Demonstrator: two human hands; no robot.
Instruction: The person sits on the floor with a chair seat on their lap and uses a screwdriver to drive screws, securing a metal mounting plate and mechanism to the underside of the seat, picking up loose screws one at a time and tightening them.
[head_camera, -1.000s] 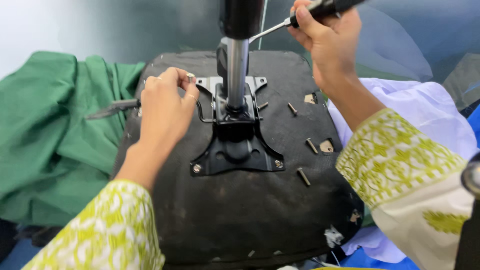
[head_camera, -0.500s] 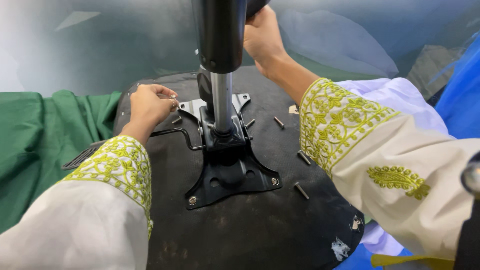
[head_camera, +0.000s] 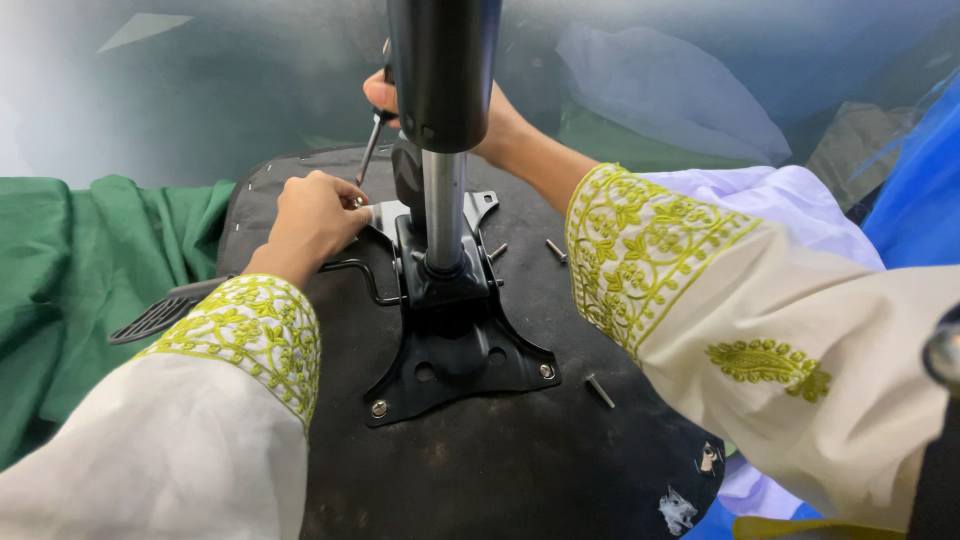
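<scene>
Fingers (head_camera: 345, 195) of the left hand (head_camera: 312, 222) pinch closed on what looks like a small screw at the 10 o'clock corner of the black steel mounting plate (head_camera: 455, 360), while the right hand (head_camera: 480, 125), largely hidden behind the black gas-lift column (head_camera: 443, 75), wraps shut around a slim screwdriver (head_camera: 370, 150) angled down toward that corner. Such a screw is tiny, hard and slippery, best nipped by its head. Bolted to the black upturned chair seat (head_camera: 520, 470), the plate seems heavy and rigid. Loose silver screws (head_camera: 599, 390) lie toward 3 o'clock; green cloth (head_camera: 80, 270) spreads at 9 o'clock.
</scene>
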